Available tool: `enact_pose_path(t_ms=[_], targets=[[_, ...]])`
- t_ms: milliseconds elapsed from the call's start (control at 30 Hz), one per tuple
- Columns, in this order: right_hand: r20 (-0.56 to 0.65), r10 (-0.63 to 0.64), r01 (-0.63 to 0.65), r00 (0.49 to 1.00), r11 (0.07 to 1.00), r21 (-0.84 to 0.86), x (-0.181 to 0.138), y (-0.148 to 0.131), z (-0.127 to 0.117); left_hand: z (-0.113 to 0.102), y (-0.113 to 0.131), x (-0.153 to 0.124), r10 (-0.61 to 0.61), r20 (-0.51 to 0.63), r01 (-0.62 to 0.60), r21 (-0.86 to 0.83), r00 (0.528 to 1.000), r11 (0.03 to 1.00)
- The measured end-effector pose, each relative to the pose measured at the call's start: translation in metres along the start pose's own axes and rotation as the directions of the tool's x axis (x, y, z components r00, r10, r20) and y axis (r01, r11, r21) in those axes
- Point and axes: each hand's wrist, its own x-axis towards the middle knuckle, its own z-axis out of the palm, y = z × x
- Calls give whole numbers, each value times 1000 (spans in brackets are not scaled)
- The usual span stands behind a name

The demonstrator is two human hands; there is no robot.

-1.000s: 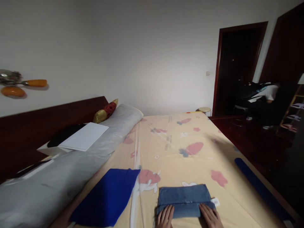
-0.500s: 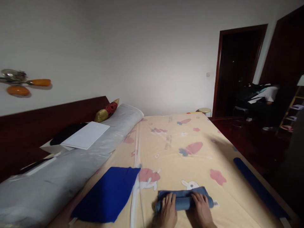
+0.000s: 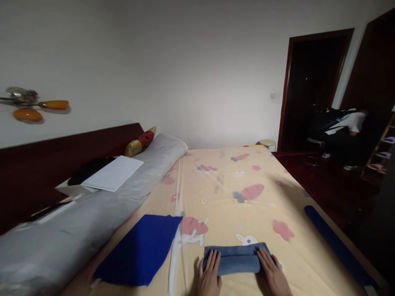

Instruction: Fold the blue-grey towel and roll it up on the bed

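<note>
A folded piece of blue denim lies on the yellow patterned bed sheet near the bottom of the view. My left hand rests flat against its left end with fingers spread. At the denim's right end my right hand presses flat in the same way. Neither hand grips the cloth. A bright blue cloth lies spread on the sheet to the left of my left hand.
A long grey bolster runs along the dark wooden headboard, with a white board and a red and gold cushion on it. A dark blue strip lies along the bed's right edge. A doorway and a stool stand beyond.
The denim was folded over once more into a narrower bundle. My hands then slid apart from its middle to its two ends.
</note>
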Motion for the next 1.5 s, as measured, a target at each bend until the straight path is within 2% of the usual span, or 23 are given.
enact_pose_path(t_ms=[67, 167, 233, 300, 367, 433, 533, 633, 700, 800, 900, 1000, 1100, 1200, 1333, 1500], targets=[[-42, 2, -3, 999, 1000, -27, 8, -21, 19, 14, 24, 8, -38, -5, 37, -32, 999, 999], [-77, -72, 70, 994, 997, -37, 22, -54, 45, 37, 58, 19, 79, 49, -72, -130, 996, 989], [-89, -117, 114, 989, 993, -32, 26, -61, 51, 45, 65, 24, 149, 79, -134, -170, 986, 976], [-81, -154, 154, 985, 988, -14, 24, -53, 46, 46, 55, 24, 224, 82, -205, -186, 971, 961], [-62, -146, 147, 987, 989, 10, 17, -33, 33, 41, 32, 19, 263, 63, -250, -169, 963, 954], [-30, -65, 66, 997, 997, 41, 7, -10, 18, 36, 4, 11, 216, 38, -211, -109, 976, 971], [95, 50, -60, 994, 993, 105, -6, 13, 5, 35, -29, -3, 134, -2, -134, -15, 991, 991], [172, 123, -146, 977, 982, 123, -8, 11, 2, 36, -35, -12, 63, -14, -63, 25, 998, 998], [152, 181, -199, 972, 974, 112, -2, 3, 0, 29, -28, -10, -13, 10, 13, 16, 1000, 1000], [131, 232, -248, 964, 962, 117, 10, -8, -11, 2, -14, 0, -79, 145, 87, -53, 986, 995], [210, 253, -278, 944, 955, 99, 17, -10, -23, -27, -9, 12, -75, 280, 118, -138, 957, 983], [233, 310, -322, 922, 947, 15, 18, -11, -26, -37, -5, 18, -58, 294, 114, -177, 954, 978], [94, 334, -331, 938, 943, -47, 22, -19, -17, -23, 9, 20, -108, 210, 142, -158, 972, 977], [-8, 239, -239, 971, 971, -18, 31, -32, -2, -1, 27, 24, -71, 110, 87, -150, 991, 985], [-23, 142, -141, 990, 989, 54, 42, -44, 15, 20, 35, 31, 29, 69, -16, -179, 997, 984], [23, 92, -93, 996, 992, 81, 35, -36, 17, 34, 24, 27, 38, 93, -14, -247, 995, 969]])
